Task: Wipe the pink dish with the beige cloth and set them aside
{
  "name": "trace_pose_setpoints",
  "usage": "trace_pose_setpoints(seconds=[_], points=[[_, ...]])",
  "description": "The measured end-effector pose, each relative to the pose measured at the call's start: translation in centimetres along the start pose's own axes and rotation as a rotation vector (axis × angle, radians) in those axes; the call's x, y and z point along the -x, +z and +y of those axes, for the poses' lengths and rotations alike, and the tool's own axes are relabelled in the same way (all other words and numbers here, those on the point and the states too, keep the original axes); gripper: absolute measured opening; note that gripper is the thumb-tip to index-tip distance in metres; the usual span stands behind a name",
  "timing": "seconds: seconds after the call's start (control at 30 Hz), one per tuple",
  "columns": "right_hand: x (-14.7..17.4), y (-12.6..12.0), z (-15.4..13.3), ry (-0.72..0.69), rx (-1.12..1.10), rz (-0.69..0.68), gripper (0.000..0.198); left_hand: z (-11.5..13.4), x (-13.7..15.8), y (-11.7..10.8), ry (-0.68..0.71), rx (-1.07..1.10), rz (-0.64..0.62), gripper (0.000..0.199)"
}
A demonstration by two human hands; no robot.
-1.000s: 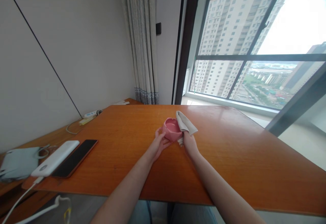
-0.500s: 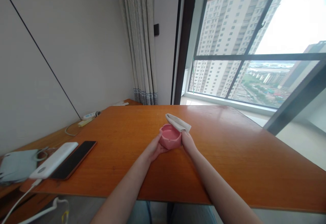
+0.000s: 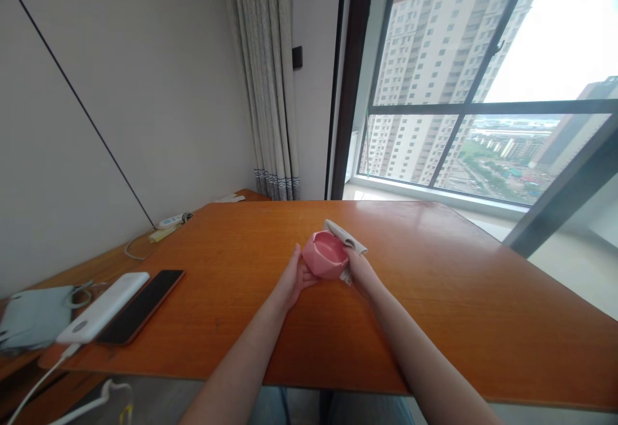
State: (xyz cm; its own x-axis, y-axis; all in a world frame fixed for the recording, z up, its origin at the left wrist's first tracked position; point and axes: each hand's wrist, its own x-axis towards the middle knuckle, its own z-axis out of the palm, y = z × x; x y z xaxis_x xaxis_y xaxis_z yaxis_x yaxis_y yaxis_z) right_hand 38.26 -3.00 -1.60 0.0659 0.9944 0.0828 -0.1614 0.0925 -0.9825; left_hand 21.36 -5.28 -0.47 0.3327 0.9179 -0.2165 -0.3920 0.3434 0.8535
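A pink ashtray [image 3: 324, 259], faceted and notched along its rim, is held above the table, its opening tilted towards me and to the right. My left hand [image 3: 295, 278] supports its left side and underside, thumb up along the wall and fingers beneath. On the other side, my right hand [image 3: 360, 269] grips a light grey folded cloth [image 3: 348, 238] against the ashtray's right rim. One end of the cloth rises behind the rim, and another bit hangs below the right fingers. Those right fingertips are partly hidden by the ashtray and cloth.
On the wooden table [image 3: 232, 309], at the left, lie a black phone [image 3: 142, 306] and a white power bank [image 3: 103, 306] with a cable plugged in. A grey pouch [image 3: 33, 315] sits further left. A power strip [image 3: 171, 221] lies by the wall.
The ashtray has turned and tilted in my hands. My left thumb and fingers have spread further apart. The cloth has shifted right and now also shows below the right side of the ashtray.
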Motion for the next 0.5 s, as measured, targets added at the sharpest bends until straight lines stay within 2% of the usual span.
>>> trace_pose_setpoints(seconds=[0.1, 0.2, 0.27, 0.33, 0.43, 0.5], points=[[0.4, -0.6, -1.7, 0.158, -0.021, -0.098, 0.035, 0.5, 0.4, -0.2, -0.089, -0.044, -0.066, 0.073], [0.7, -0.9, -2.2, 0.183, 0.015, -0.223, 0.03, 0.3, 0.6, -0.1, -0.136, -0.055, -0.129, 0.059], [0.5, -0.8, -1.8, 0.172, 0.008, -0.186, 0.033, 0.0, 0.5, 0.1, -0.109, -0.028, -0.095, 0.054], [0.2, -0.5, -0.8, 0.166, -0.021, -0.085, 0.041, -0.1, 0.4, 0.3, -0.041, 0.026, -0.038, 0.053], [-0.2, 0.3, 0.9, 0.122, 0.008, 0.032, 0.051, -0.2, 0.1, 0.5, 0.123, 0.099, 0.069, 0.053], [-0.2, 0.7, 1.8, 0.038, 0.084, 0.043, 0.054, -0.3, -0.1, 0.5, 0.213, 0.126, 0.128, 0.056]])
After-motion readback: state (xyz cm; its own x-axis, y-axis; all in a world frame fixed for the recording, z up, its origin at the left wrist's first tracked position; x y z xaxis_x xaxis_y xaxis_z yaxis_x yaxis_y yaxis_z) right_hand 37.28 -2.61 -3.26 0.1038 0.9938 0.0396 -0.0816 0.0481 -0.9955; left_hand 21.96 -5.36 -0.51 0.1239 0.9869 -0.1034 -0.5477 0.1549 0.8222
